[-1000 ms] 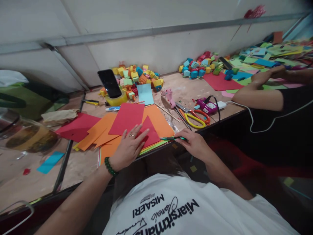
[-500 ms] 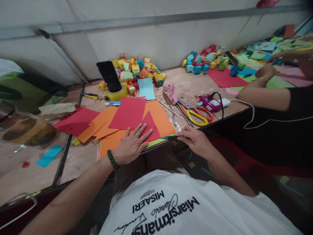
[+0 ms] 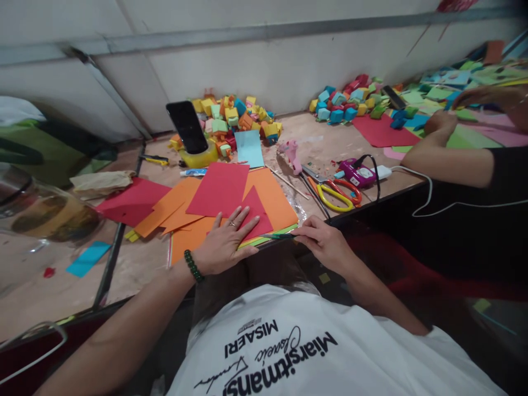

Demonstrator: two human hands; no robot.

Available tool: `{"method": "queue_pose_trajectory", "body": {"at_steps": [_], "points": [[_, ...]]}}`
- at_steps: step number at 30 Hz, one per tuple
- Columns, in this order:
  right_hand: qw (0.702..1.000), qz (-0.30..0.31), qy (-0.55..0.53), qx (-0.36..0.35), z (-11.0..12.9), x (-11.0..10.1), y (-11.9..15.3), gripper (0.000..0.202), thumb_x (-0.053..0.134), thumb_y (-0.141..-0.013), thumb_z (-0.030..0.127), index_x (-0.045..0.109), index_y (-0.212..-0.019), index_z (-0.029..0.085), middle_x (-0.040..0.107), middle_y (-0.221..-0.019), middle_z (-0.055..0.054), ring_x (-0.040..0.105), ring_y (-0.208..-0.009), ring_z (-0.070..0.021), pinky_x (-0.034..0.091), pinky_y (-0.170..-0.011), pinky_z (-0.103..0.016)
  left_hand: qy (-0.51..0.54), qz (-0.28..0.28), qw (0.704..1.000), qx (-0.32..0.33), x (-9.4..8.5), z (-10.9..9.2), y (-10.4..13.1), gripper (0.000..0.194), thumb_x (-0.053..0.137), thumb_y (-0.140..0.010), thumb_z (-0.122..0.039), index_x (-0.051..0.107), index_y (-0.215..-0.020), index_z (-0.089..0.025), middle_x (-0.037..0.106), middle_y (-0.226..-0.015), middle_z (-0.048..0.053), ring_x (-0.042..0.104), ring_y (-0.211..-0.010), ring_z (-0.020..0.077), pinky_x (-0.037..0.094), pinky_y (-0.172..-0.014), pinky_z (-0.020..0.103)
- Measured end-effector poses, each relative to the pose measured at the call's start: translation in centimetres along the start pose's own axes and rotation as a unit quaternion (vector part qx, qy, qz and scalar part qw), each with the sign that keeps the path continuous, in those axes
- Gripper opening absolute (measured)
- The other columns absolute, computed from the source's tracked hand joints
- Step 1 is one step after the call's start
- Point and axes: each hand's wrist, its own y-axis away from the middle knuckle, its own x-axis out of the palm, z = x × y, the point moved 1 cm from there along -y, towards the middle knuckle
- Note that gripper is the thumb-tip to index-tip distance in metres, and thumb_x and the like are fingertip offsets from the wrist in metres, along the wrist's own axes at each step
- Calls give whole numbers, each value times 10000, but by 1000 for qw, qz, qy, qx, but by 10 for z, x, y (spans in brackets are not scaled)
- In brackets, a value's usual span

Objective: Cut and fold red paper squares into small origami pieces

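My left hand (image 3: 223, 245) lies flat with its fingers spread, pressing on a red paper triangle (image 3: 256, 208). Under the triangle are an orange sheet (image 3: 276, 195) and, at the table's edge, some green and yellow paper. A red rectangle of paper (image 3: 218, 190) lies just beyond my fingertips. In my right hand (image 3: 322, 239), a slim dark-green pointed tool (image 3: 278, 236) is pinched between thumb and fingers; its exact kind is not clear. Its tip points left, low over the paper stack's front edge near my left thumb.
Scissors (image 3: 336, 198), a pink glue gun (image 3: 291, 157) and a purple power strip (image 3: 358, 173) lie to the right. Behind are a phone (image 3: 187, 126) and piled paper cubes (image 3: 231, 115). A glass jar (image 3: 53, 212) is at left. Another person's arm (image 3: 449, 159) rests at right.
My right hand has shifted slightly left, taking the tool's tip further over the paper's edge towards my left hand. My left hand keeps its place on the red paper.
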Motion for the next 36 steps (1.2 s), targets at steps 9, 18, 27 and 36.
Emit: {"method": "queue_pose_trajectory", "body": {"at_steps": [9,18,27,36], "points": [[1000,-1,4,-4,6,11,0,189,550,-917,228,714,-1010,227,592,-872,-34,615,-731,-132,478,-642,-234,9,-6,1000,-3,1,-2,0,742,200,-902,-706,195,-1519,-293,113,-1613,69,115,-1480,289,132,-1139,605],[1000,-9,-1,18,4,9,2,179,555,-907,240,715,-986,227,603,-883,-39,614,-725,-137,480,-627,-236,37,-5,999,-21,-18,13,24,566,112,-990,-506,227,-1510,-315,152,-1608,40,120,-1481,253,146,-1147,579],[999,-24,6,23,13,5,2,171,543,-908,249,706,-958,231,601,-847,-34,596,-676,-131,471,-570,-234,13,-24,999,-18,9,29,37,534,126,-1003,-425,188,-1519,-305,146,-1609,28,134,-1480,227,143,-1151,555],[999,-23,22,18,24,9,2,161,548,-909,237,699,-959,216,609,-845,-41,618,-689,-141,490,-602,-243,11,-32,999,-28,10,10,29,557,103,-1002,-442,224,-1516,-264,162,-1605,58,139,-1479,230,128,-1152,567]]}}
